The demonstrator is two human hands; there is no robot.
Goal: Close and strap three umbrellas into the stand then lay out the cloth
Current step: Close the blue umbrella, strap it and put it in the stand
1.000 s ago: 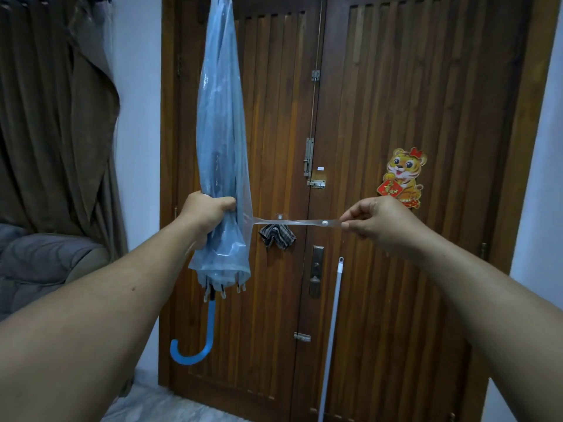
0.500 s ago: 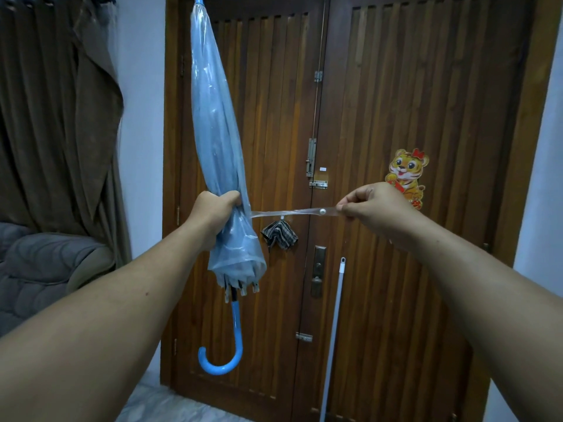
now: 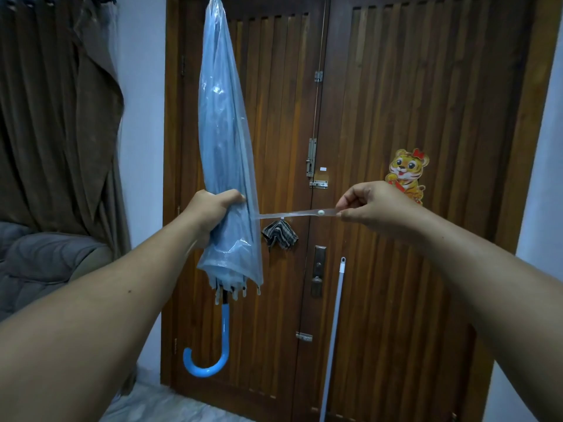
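Strapping step: left hand (image 3: 210, 210) grips the furled blue umbrella (image 3: 225, 153), right hand (image 3: 370, 208) pinches its snap strap (image 3: 298, 214) taut; next, wrap and snap it.

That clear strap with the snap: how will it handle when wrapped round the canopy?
The clear plastic strap is probably floppy: it runs straight only because the right hand pinches its end and pulls. Thin and glossy, it may slip. The blue translucent umbrella, gripped by the left hand, looks loosely gathered and should compress.

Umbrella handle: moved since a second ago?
Yes. The blue handle has swung right, toward the door seam, as the left hand tilted the umbrella.
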